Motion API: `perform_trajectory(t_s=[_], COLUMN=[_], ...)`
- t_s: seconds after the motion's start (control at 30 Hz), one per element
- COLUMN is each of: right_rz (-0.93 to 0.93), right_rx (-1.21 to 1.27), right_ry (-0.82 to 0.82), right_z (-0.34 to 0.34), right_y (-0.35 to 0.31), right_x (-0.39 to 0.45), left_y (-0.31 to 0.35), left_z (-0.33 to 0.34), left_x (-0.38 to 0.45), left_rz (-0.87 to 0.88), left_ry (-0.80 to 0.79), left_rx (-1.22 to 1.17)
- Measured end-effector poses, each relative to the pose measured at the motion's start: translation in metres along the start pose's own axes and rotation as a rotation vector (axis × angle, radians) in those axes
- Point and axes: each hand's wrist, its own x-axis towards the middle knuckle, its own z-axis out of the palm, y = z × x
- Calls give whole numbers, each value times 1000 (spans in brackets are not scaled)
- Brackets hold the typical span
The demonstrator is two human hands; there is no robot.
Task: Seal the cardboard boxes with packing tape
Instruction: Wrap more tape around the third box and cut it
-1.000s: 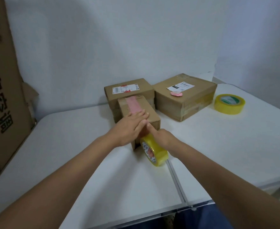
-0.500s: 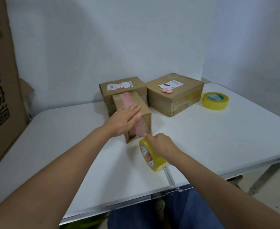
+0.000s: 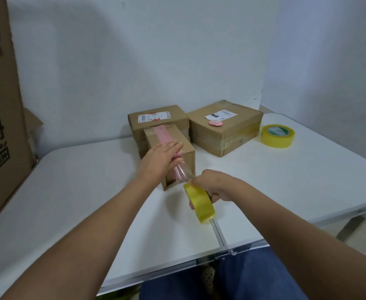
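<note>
Left hand (image 3: pixel 159 158) flat on small box (image 3: pixel 185 150); right hand (image 3: pixel 215 186) grips tape roll (image 3: pixel 200 202).

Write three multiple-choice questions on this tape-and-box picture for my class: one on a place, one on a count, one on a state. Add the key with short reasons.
1. Where does the spare tape roll lie?
A. on the table, right of the boxes
B. on top of a box
C. on the floor

2. How many closed cardboard boxes stand on the table?
A. one
B. three
C. five

3. What is the left hand doing?
A. hanging idle
B. pressing flat on the small box
C. gripping a tape roll

Key: 1 A, it sits on the tabletop beside the large box. 2 B, small, middle and large. 3 B, its fingers lie straight on the box top.
</note>
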Motion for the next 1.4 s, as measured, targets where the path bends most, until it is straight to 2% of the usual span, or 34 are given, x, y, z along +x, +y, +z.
perform_trajectory(t_s=[0.2,0.47,0.57,0.7,0.8,0.9,1.0,1.07,1.13,1.27,1.33,1.4], right_rz=[109,76,18,-234,-433,-441,-440,-352,-280,-440,-528,-579], right_rx=[-38,-220,-311,-450,-508,-640,-668,-680,-746,-946,-905,-759], right_ry=[-89,110,270,719,912,940,888,793,773,944,952,907], right_z=[-6,-22,-40,-69,-87,-102,-115,-125,-133,-136,-133,-124], right_y=[-15,-2,-1,-6,-17,-27,-34,-36,-33,-22,-25,-36], right_x=[18,51,67,88,107,131,152,163,169,167,163,155], left_y=[0,-4,-5,-10,-11,-11,-12,-12,-12,-12,-13,-14], left_z=[7,12,12,9,8,10,13,13,15,15,14,14], left_x=[1,6,7,7,8,8,8,8,8,8,8,8], left_rz=[-25,7,27,37,54,61,62,63,75,77,79,85], left_ry=[21,45,58,54,56,85,128,135,162,172,164,166], left_rx=[131,50,22,-14,-4,4,-16,-14,-12,-12,-18,-30])
